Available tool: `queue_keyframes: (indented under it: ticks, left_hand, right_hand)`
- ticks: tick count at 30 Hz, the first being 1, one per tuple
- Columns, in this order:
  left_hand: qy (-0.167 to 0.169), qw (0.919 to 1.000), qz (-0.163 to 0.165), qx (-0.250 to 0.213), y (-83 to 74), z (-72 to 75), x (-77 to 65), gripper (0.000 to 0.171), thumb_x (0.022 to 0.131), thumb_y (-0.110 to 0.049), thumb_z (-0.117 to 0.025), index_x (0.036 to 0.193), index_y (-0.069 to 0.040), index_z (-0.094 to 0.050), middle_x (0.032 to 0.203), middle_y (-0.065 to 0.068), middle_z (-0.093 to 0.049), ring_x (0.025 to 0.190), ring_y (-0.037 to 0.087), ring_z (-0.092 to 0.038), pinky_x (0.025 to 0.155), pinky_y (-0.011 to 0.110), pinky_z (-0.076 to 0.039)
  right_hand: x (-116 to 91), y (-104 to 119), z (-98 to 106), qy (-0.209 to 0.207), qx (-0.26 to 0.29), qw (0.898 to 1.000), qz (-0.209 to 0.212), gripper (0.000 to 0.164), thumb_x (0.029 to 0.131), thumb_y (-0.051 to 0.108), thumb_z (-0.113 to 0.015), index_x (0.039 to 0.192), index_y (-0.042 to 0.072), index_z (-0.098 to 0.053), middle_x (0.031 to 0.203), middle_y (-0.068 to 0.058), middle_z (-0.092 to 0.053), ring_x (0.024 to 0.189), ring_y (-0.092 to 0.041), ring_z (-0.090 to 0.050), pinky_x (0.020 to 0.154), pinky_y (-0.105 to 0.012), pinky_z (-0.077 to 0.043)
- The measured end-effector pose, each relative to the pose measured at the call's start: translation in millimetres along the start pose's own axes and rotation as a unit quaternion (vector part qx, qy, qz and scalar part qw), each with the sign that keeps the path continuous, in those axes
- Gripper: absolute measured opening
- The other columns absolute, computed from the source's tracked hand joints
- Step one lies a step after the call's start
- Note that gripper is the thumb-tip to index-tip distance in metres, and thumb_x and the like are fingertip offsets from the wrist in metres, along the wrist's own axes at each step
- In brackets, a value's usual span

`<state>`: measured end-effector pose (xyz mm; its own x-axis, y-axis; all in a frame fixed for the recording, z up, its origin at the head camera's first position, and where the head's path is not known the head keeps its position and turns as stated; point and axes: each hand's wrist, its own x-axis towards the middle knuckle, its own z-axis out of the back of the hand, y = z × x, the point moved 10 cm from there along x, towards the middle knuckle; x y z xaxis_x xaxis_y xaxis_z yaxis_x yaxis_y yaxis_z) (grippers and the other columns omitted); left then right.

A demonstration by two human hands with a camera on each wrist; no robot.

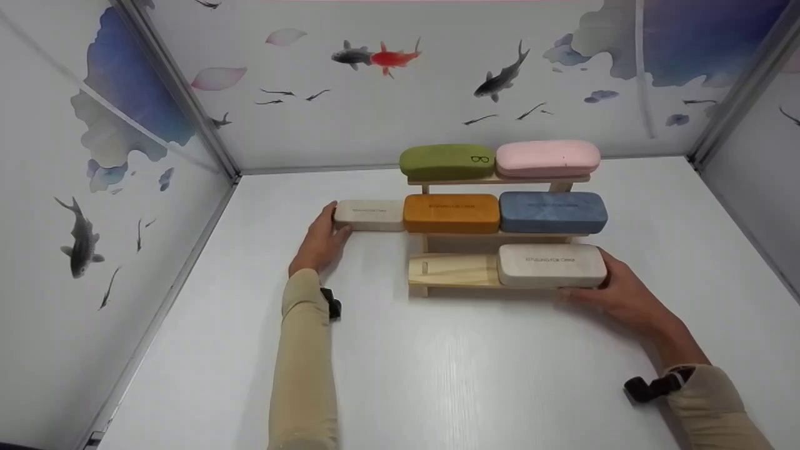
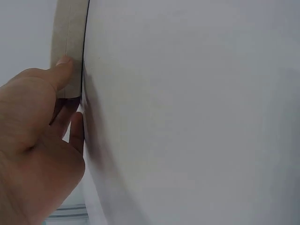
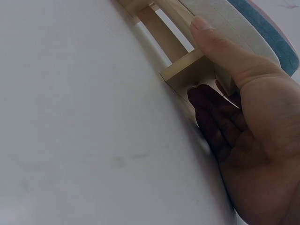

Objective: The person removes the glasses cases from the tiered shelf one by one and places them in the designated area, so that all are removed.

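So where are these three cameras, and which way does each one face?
Head: on the person's head, facing forward and down at a white table and wooden rack; the left hand, right hand and both sleeves show.
Left wrist: on that wrist, facing the gripped end of the small pale case; of the body, only that hand shows.
Right wrist: on that wrist, facing the larger pale case and the rack's end; again, only that hand shows.
Shared: head and right wrist both show the larger pale case.
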<state>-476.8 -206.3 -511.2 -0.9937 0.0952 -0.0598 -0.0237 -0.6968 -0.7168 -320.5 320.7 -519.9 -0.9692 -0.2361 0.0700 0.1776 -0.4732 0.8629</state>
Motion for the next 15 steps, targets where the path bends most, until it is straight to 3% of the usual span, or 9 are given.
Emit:
queue_keyframes:
  ticks: [9,15]
  left_hand:
    - [-0.008,0.9998,-0.018,0.007,-6.0,-0.3,-5.2,0.070,0.115,-0.031,-0.056,0.173,-0.015,-0.022,0.177,0.008,-0.034,0.167,0.027,-0.028,0.138,0.048,-0.023]
    - [-0.012,0.9999,-0.009,-0.004,-1.7,-2.0,-6.2,0.072,0.115,-0.034,-0.055,0.174,-0.015,-0.020,0.179,0.008,-0.030,0.168,0.026,-0.024,0.139,0.047,-0.021]
  right_hand:
    - [-1.4,-0.8,-0.6,0.002,0.011,1.000,-0.003,0.088,0.094,0.023,-0.088,0.166,0.018,-0.037,0.151,0.003,-0.060,0.130,-0.001,-0.058,0.102,-0.009,-0.047]
    - [-1.0,-1.4,-0.3,-0.001,-0.002,1.000,0.000,0.089,0.094,0.025,-0.088,0.167,0.018,-0.037,0.152,0.003,-0.060,0.132,0.002,-0.056,0.102,-0.007,-0.045]
